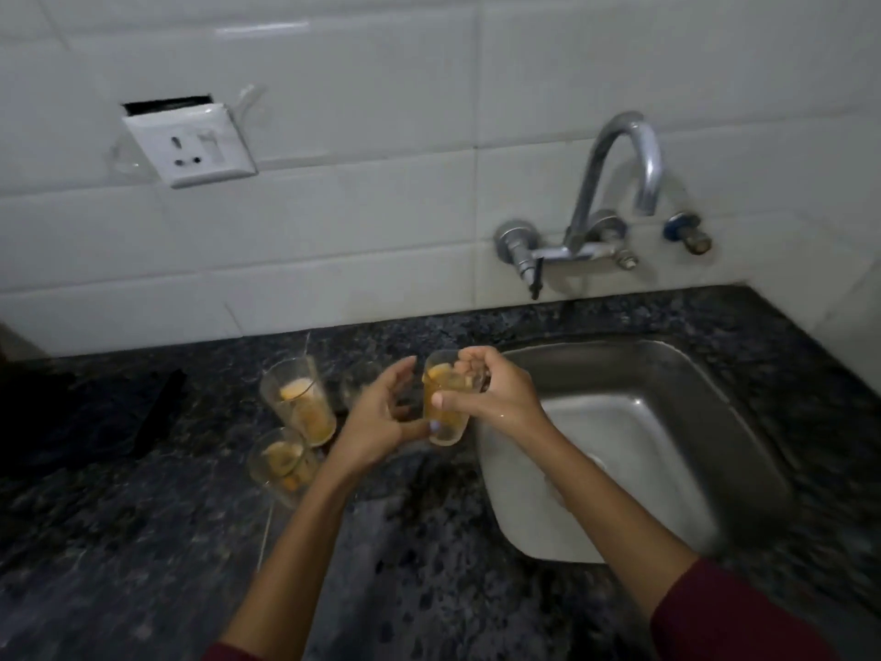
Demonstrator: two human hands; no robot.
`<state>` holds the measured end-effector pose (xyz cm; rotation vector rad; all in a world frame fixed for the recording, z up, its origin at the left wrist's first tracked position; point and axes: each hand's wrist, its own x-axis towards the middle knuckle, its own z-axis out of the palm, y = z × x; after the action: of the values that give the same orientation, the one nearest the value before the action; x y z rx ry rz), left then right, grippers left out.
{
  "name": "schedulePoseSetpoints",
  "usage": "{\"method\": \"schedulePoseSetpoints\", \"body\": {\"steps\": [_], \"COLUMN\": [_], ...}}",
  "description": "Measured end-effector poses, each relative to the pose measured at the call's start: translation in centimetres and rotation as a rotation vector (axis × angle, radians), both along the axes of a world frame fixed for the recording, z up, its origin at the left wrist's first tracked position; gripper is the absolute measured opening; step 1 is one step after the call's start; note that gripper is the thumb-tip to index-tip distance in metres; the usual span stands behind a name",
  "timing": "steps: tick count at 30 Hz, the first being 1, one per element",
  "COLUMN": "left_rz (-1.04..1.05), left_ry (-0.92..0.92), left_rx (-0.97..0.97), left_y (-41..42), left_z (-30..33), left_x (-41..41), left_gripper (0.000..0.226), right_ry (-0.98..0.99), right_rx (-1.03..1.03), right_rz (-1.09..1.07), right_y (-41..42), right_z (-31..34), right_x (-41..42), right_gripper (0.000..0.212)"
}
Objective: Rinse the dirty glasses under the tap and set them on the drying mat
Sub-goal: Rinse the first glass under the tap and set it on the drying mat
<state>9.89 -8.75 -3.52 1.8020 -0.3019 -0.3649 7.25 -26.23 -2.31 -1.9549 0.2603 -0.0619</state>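
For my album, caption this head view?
Right hand grips a dirty glass beside the sink.

No writing, label, brand or number can be read anywhere in the view. The socket plate, up and to the left of the tap on the tiled wall, shows only its pin holes and a switch, with no lettering.

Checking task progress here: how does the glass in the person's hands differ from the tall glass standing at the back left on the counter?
The held glass is gripped by the right hand, with the left hand at its base; the tall glass stands untouched on the counter. The held glass is beside the sink rim; the tall glass is further left. Both are clear and hold orange residue, so neither looks rinsed.
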Motion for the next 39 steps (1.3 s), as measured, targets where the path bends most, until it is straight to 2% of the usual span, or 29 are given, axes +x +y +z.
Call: {"method": "schedulePoseSetpoints", "body": {"steps": [2,6,8,10,13,17,19,22,25,27,29,30,34,39], "left_rz": [-0.093,-0.106,-0.081,-0.059,0.003,0.036,0.044,0.053,0.056,0.062,0.061,0.052,-0.002,-0.087], "left_ry": [-0.014,-0.098,-0.117,-0.104,-0.091,-0.082,-0.071,-0.050,-0.057,-0.060,-0.055,-0.059,-0.092,-0.070], "left_rx": [0.028,0.034,0.030,0.032,0.055,0.071,0.068,0.061,0.066,0.060,0.061,0.066,0.091,0.091], "left_y": [-3.0,-8.2,-9.6,-10.2,-10.4,-9.6,-9.0,-8.2,-7.9,-8.0,-8.4,-8.7,-10.7,-13.6], "left_z": [-0.1,0.4,0.5,0.2,0.0,0.5,0.6,0.7,0.6,0.5,0.4,0.4,0.1,-0.6], "left_x": [1.1,2.8,3.3,3.8,4.6,5.5,5.7,5.9,6.0,6.0,6.0,6.0,5.7,4.9], "left_gripper": [0.093,0.066,0.050,0.047,0.047,0.051,0.057,0.070,0.073,0.071,0.065,0.061,0.052,0.062], "right_ry": [-0.034,-0.036,-0.024,-0.051,-0.080,-0.009,-0.023,-0.059,-0.106,-0.087,-0.053,-0.054,-0.005,-0.006], "right_rx": [-0.002,-0.027,-0.023,-0.030,-0.309,-0.585,-0.724,-0.889,-0.983,-0.926,-0.773,-0.711,-0.597,-0.399], "right_rz": [-0.040,-0.021,-0.008,-0.090,-0.235,-0.229,-0.275,-0.287,-0.227,-0.196,-0.173,-0.167,-0.134,-0.085], "right_y": [-2.1,-5.7,-7.0,-8.2,-9.6,-9.5,-9.3,-8.9,-8.7,-8.8,-9.1,-9.3,-10.8,-13.5], "right_z": [1.3,2.6,3.2,3.8,4.3,3.6,3.2,2.5,2.2,2.2,2.5,2.5,1.3,0.2], "right_x": [0.2,0.7,1.2,2.4,5.8,10.1,11.1,11.3,11.3,11.1,10.2,9.4,5.5,-0.3], "right_gripper": [0.065,0.065,0.051,0.050,0.046,0.054,0.044,0.033,0.039,0.049,0.061,0.061,0.037,0.040]}}
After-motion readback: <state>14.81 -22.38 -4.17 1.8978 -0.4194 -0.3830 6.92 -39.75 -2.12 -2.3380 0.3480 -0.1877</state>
